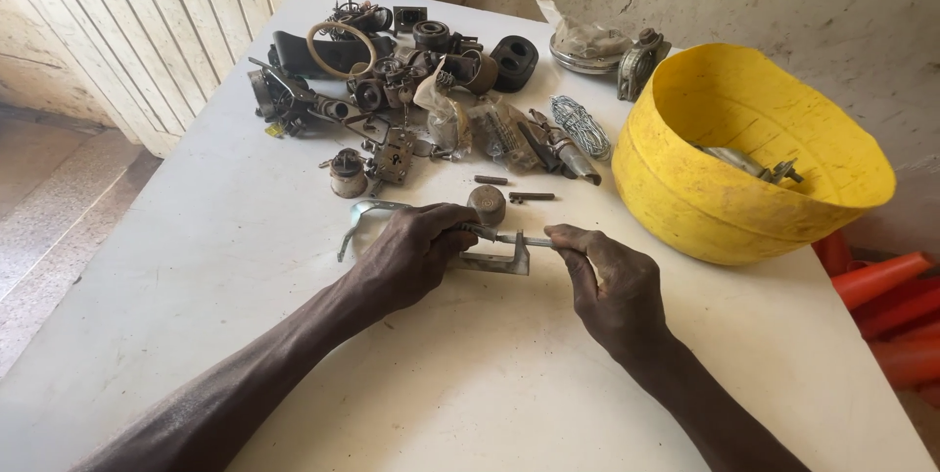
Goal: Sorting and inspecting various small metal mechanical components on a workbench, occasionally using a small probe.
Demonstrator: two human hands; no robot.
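Both hands worked low over the white painted table (245,266), near its middle. The left hand (416,252) was curled shut around the dark end of a small grey metal U-shaped bracket with a thin rod through it (499,255); the fingers wrapped over, so the part under the palm was hidden. The right hand (612,281) pinched the rod's far end between thumb and forefinger, other fingers folded under. The bracket rested on or just above the tabletop between the two hands; which, I could not tell.

Just beyond the left hand lay a bent strip of pale metal (364,217) and a short brown metal cylinder (487,203). Farther back sat a heap of dark, rusty engine parts (401,80), with a tan ring (341,49) on top and a coil of grey wire (580,124) at its right side. A large yellow plastic bowl (685,198) stood near the right hand, holding some metal pieces (754,166).
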